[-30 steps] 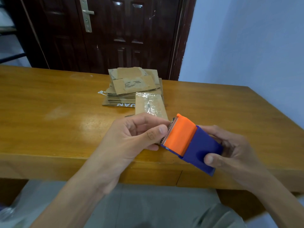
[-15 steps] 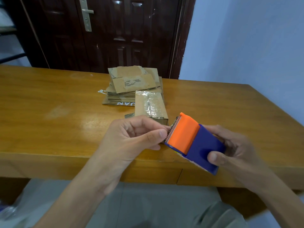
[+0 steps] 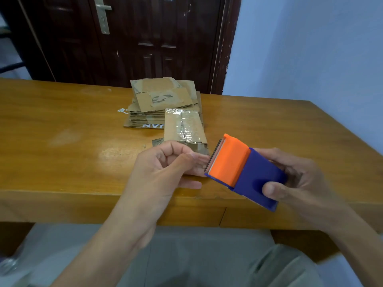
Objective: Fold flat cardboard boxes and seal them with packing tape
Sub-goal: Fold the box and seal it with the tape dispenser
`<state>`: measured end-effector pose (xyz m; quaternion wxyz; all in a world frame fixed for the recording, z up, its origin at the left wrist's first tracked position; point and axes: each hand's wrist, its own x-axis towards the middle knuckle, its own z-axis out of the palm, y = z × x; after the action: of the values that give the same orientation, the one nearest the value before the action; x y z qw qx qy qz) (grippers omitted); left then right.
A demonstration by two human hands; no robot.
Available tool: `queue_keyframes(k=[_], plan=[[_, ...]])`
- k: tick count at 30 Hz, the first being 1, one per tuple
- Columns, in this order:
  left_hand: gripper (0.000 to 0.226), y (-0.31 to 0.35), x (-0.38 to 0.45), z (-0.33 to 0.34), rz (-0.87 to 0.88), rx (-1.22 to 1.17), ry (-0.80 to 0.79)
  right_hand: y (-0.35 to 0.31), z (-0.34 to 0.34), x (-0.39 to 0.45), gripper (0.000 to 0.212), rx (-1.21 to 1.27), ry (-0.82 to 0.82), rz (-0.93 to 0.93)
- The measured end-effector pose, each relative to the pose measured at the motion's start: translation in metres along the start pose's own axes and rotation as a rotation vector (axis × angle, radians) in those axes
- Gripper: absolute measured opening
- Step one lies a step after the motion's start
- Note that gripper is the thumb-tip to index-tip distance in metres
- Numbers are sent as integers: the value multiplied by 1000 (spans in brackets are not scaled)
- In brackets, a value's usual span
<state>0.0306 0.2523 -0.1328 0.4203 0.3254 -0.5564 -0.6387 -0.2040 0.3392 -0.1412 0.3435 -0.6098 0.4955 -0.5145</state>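
My right hand [image 3: 298,181] grips a blue and orange tape dispenser [image 3: 244,172] above the table's near edge. Its toothed blade points left. My left hand [image 3: 163,170] pinches the clear tape end at the blade, thumb against forefinger. Just beyond my left hand stands a small folded cardboard box [image 3: 184,129], its top covered in shiny clear tape. Behind it lies a stack of flat cardboard boxes [image 3: 161,100].
The wooden table [image 3: 62,141] stretches wide to the left and right. A dark wooden door [image 3: 145,38] stands behind it and a pale blue wall [image 3: 310,48] to the right. A small scrap of tape [image 3: 123,110] lies left of the stack.
Both hands with the dispenser have shifted slightly right and away from me. My left fingers have pulled a short bit of tape out from the blade.
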Motion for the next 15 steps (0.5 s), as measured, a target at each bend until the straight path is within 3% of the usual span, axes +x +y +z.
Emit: queue_keyframes(k=[3, 8, 15], plan=[[13, 2, 1, 4, -37, -136, -5, -5, -2, 2, 61, -23, -16, 7], [29, 12, 3, 2, -60, -96, -2, -8, -9, 5, 61, -103, -62, 52], [34, 16, 8, -1, 23, -52, 164, -22, -17, 21, 61, -229, -176, 67]])
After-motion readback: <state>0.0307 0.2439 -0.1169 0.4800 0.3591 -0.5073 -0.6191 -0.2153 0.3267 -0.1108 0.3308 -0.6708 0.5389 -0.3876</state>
